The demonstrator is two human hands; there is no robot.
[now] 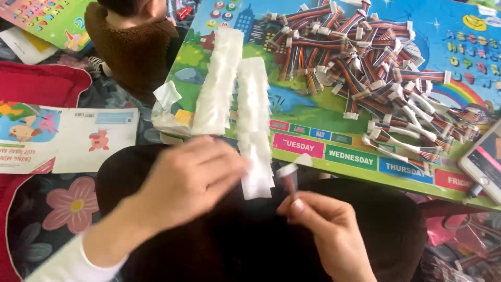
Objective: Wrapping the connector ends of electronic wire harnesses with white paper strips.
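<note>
**Pinching a small wire connector beside stacked plastic bags**

Looking down from a head camera at two bare hands over a dark lap. Pinching a small cable piece with a white connector [288, 175] between thumb and fingertips of the right hand [326, 230], just off the near edge of a colourful picture board [334, 112]. Hovering with the left hand [185, 180], fingers curled and loosely closed, touching the lower end of a long overlapping row of small clear plastic bags [254, 125]; unclear whether gripping one. Lying beside it near the board's left edge, a second row of bags [218, 81]. Spreading across the board's far right part, a big heap of striped ribbon cables [365, 57]. Resting at the board's right edge, a phone [485, 162].
</note>
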